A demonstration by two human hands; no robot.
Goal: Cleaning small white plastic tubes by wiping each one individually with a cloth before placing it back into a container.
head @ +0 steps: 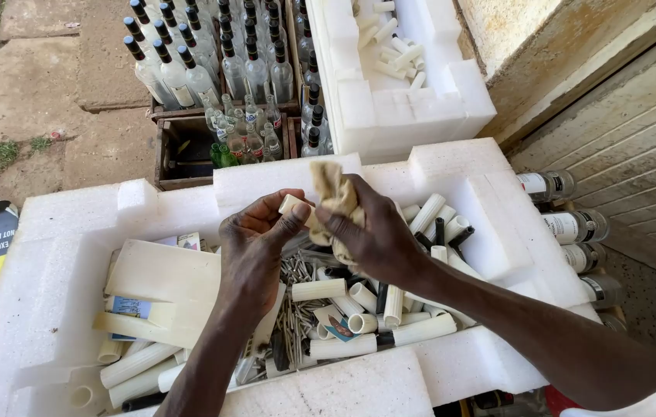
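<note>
Your left hand [254,239] pinched a short cream plastic tube [294,205]; your right hand [370,232] clamped a crumpled tan cloth [333,193] against it, above the white foam tray [57,232]. Many tubes lay there unwiped.

Both forearms are extended forward, the left from the lower centre of the view and the right from the lower right, so that the hands are brought together near the centre. The left hand [254,247] is turned palm upward, with the fingers curled and the thumb [291,222] pressed against the index finger in a pinch grip. The right hand [374,232] is held just beside it with the back uppermost, the wrist angled inward and the fingers [339,220] closed in a clenched grip, the fingertips of the two hands almost touching.
</note>
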